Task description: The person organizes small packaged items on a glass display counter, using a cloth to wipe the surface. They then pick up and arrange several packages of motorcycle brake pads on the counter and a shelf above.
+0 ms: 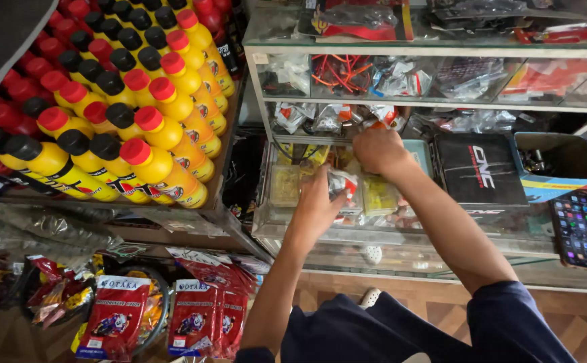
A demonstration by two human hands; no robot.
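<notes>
The person reaches with both hands into the middle shelf of a glass display cabinet (401, 232). The left hand (320, 205) is closed around a small packet (344, 183) with red and white print, thumb and fingers pinching it from the side. This packet is inside the shelf, near its front edge, above a row of clear plastic boxes (286, 185) that hold small yellowish parts. The right hand (377, 149) is just beside and a little deeper in the shelf, with the knuckles up and the fingers curled downward into the goods; what the fingertips press on is hidden, so I cannot tell if they hold something. The two hands are near each other but do not touch.

On the same shelf, toward the right side, stands a black cardboard box (482, 168), and next to it an open blue box (556, 161) with metal pieces inside. A smartphone (579, 230) with lit screen lies on the front glass edge at the right. The shelf above carries plastic bags with orange wires (337, 74).

To the left of the cabinet a wooden rack carries many yellow bottles (152, 128) with red and black caps, lying tilted in rows. Under it hang red packets (115, 316). The person wears dark blue sleeves (508, 323).
</notes>
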